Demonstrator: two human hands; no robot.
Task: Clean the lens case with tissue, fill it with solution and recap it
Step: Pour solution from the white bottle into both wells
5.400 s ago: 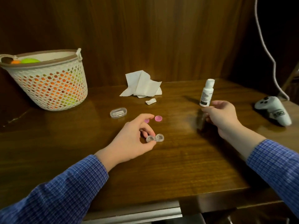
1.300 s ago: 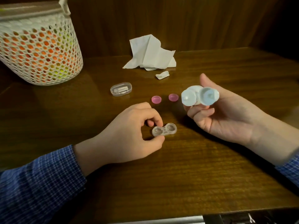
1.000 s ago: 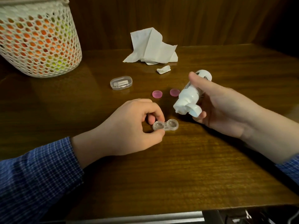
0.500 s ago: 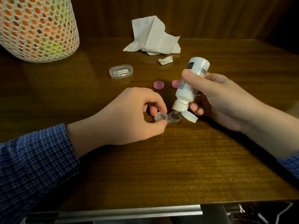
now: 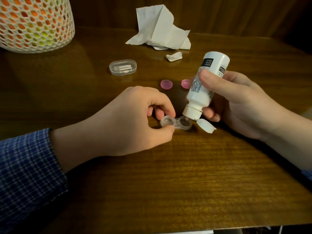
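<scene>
Pinching the clear lens case (image 5: 175, 123) by its near well, the left hand (image 5: 133, 120) holds it flat on the desk (image 5: 185, 174), thumb on the near rim and the index finger curled over the far rim. The case lies directly in front of that hand's fingertips, both wells uncapped and facing up. The right hand (image 5: 236, 102) is wrapped around a white solution bottle (image 5: 205, 85), thumb pressed across the label and the other fingers closed behind it. The bottle is tipped steeply nozzle-down, and its tip sits just inside or just over the case's well on the right-hand side; whether liquid is coming out cannot be told. Its flip cap (image 5: 206, 125) hangs open from the neck, below the right hand's fingers and just beside the case.

Beyond the left hand's knuckles lie two pink caps (image 5: 166, 84) side by side on the desk, the one nearer the right hand partly hidden by the bottle. Farther out from the left hand sits a small clear oval box (image 5: 122, 67). Past the bottle, a small wad of tissue (image 5: 174, 56) lies just in front of a larger crumpled tissue (image 5: 160, 29). Well beyond the left sleeve (image 5: 28, 174) stands a white mesh basket (image 5: 35, 24) with orange and yellow-green shapes showing through its holes.
</scene>
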